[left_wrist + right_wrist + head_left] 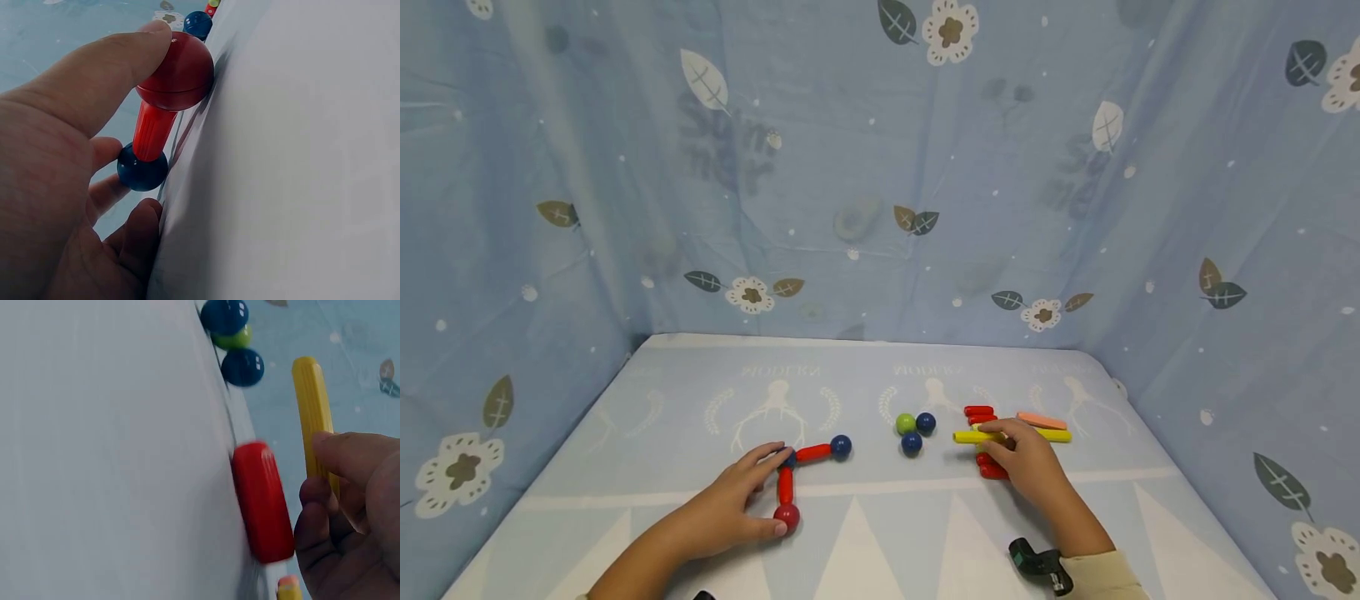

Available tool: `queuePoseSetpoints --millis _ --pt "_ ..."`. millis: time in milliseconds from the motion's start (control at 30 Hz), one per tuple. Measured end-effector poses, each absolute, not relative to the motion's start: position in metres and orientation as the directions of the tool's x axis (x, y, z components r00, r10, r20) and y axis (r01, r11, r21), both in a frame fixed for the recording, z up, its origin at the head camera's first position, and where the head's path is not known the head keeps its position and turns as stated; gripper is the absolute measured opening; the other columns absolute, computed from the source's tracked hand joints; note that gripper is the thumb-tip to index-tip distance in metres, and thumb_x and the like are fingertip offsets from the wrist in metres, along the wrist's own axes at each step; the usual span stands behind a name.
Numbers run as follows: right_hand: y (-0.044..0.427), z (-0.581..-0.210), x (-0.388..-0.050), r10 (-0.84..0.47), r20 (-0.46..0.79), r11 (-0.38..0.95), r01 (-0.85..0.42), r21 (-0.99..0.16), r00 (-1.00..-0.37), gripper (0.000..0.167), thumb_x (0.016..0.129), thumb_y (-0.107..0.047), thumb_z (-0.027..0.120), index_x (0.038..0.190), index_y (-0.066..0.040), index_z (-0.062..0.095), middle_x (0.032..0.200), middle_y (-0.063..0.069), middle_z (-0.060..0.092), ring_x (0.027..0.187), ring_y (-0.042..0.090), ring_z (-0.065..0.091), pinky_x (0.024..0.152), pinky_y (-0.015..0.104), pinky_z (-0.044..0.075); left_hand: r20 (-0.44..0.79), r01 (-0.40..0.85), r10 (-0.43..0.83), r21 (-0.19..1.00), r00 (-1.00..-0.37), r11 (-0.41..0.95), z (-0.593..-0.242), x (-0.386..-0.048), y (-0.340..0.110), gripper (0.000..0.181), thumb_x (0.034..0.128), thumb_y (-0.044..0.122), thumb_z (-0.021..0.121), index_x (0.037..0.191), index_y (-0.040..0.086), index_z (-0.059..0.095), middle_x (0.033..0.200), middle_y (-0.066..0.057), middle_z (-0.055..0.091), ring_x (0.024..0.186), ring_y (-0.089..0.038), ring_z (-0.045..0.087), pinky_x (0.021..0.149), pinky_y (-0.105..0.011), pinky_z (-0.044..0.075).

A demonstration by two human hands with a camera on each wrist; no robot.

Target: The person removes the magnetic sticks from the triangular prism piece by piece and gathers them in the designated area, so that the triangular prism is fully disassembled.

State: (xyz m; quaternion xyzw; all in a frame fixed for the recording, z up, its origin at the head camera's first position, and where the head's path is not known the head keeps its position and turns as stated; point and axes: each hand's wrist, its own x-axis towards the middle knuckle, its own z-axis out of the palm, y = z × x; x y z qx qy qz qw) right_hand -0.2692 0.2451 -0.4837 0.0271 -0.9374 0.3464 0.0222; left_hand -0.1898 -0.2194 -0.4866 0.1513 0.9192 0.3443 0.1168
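Note:
On the table, a red ball (pixel 787 517), a blue ball (pixel 787 457) and a second blue ball (pixel 841 447) are joined by two red rods (pixel 813 452) into a bent shape. My left hand (pixel 730 508) grips this shape, its thumb on the red ball (pixel 178 72) and fingertips at the corner blue ball (pixel 142 167). A yellow rod (pixel 312 403) is pinched between the thumb and fingers of my right hand (pixel 1030 462). Below that hand lie several red rods (pixel 992 472). The held rod's rear part is hidden by the hand.
Between the hands sit a green ball (pixel 906 424) and two blue balls (pixel 912 443), close together. An orange rod (pixel 1041 421) and another yellow rod (pixel 1057 435) lie beyond the right hand. A patterned blue curtain (pixel 850 167) surrounds the table (pixel 850 358).

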Motion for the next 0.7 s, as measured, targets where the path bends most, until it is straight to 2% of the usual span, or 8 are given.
queuePoseSetpoints --millis 133,300,567,700 --pt "0.265 -0.491 -0.274 0.001 0.019 0.750 -0.012 -0.661 -1.000 0.029 0.100 -0.026 0.072 0.129 -0.022 0.071 0.131 0.008 0.068 0.104 0.024 0.060 0.088 0.042 0.055 -0.115 0.194 0.358 0.669 -0.927 0.717 -0.487 -0.191 -0.219 0.100 0.0792 0.053 0.088 0.163 0.029 0.038 0.170 -0.001 0.026 0.124 -0.023 0.057 0.106 -0.058 0.051" --pt "0.287 -0.495 -0.278 0.023 -0.012 0.745 0.025 -0.667 -1.000 0.029 0.102 -0.029 0.070 0.129 -0.018 0.071 0.139 0.011 0.065 0.117 0.029 0.060 0.098 0.050 0.054 -0.119 0.192 0.359 0.672 -0.926 0.716 -0.488 -0.191 -0.219 0.100 0.0794 0.053 0.088 0.163 0.029 0.038 0.170 -0.001 0.025 0.124 -0.023 0.056 0.106 -0.058 0.051" --pt "0.314 -0.493 -0.283 0.079 -0.102 0.745 0.126 -0.655 -0.992 0.033 0.102 -0.026 0.068 0.133 -0.012 0.069 0.144 0.019 0.059 0.116 0.035 0.057 0.086 0.041 0.054 -0.113 0.196 0.357 0.665 -0.927 0.721 -0.490 -0.192 -0.220 0.101 0.0790 0.054 0.088 0.163 0.028 0.037 0.170 0.000 0.026 0.123 -0.022 0.056 0.105 -0.057 0.051" --pt "0.321 -0.494 -0.285 0.112 -0.137 0.744 0.174 -0.646 -0.984 0.034 0.102 -0.024 0.068 0.134 -0.011 0.068 0.145 0.022 0.056 0.120 0.039 0.053 0.089 0.046 0.051 -0.115 0.191 0.356 0.672 -0.927 0.716 -0.489 -0.192 -0.220 0.101 0.0787 0.054 0.088 0.163 0.028 0.038 0.170 -0.001 0.026 0.125 -0.023 0.057 0.106 -0.058 0.051"
